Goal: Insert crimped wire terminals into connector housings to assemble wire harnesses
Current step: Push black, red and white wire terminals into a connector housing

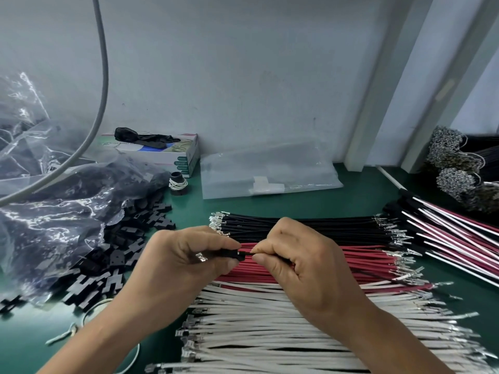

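The left hand [189, 255] grips a small black plastic connector housing [234, 254] between curled fingers and thumb; the right hand [297, 255] pinches a thin black insulated wire [249, 254] just beside its mouth, over the rows of red wires [359, 259] on the green bench mat [297, 203]. The wire looks light and floppy, so it likely buckles unless held close behind the terminal, while the rigid housing tolerates a firm squeeze

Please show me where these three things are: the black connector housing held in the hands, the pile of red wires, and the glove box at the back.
black connector housing [234, 254], head view, on its body between the two hands
red wires [359, 259], head view, mid-length of the bundle
glove box [186, 157], head view, on its right end face
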Motion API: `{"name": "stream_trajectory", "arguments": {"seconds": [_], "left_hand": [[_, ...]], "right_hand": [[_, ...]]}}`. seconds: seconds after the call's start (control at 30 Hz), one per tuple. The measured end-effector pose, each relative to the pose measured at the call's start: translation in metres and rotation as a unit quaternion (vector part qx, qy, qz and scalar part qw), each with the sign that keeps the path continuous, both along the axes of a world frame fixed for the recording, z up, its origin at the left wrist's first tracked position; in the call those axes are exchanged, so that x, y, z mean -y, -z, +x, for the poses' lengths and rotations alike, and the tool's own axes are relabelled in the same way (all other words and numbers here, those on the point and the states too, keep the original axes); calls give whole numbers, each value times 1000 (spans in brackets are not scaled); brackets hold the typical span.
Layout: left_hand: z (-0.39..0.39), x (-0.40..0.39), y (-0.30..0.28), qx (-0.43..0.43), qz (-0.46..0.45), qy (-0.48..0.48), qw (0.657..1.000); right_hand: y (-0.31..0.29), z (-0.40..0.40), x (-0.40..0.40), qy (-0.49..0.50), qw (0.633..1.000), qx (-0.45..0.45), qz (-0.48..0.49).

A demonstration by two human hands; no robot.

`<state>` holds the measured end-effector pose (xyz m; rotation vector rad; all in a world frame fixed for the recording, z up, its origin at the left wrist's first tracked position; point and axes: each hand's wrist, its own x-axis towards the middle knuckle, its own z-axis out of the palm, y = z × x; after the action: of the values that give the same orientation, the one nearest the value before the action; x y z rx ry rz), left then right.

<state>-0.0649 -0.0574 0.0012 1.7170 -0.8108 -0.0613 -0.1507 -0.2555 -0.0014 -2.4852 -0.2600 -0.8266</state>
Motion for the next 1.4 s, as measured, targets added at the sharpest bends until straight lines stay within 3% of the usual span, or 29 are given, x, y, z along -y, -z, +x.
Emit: {"name": "stream_trajectory", "arguments": {"seconds": [0.33, 0.67, 0.87, 0.93, 1.07, 1.4], "left_hand": [[0, -1, 3, -5, 0, 20, 1000], [2, -2, 2, -10, -16, 16, 1000], [6, 2, 6, -79, -76, -52, 993], [9, -1, 5, -88, -88, -78, 989], [13, -4, 3, -100, -93, -104, 985], [15, -3, 6, -121, -95, -109, 982]], "right_hand": [[2, 3, -11, 23, 996, 52, -73], [-3, 5, -10, 14, 997, 50, -64], [-10, 3, -7, 99, 973, 174, -116], [-4, 1, -11, 66, 979, 130, -140], [9, 5, -19, 56, 983, -67, -162], [8, 10, -18, 72, 987, -85, -117]]}}
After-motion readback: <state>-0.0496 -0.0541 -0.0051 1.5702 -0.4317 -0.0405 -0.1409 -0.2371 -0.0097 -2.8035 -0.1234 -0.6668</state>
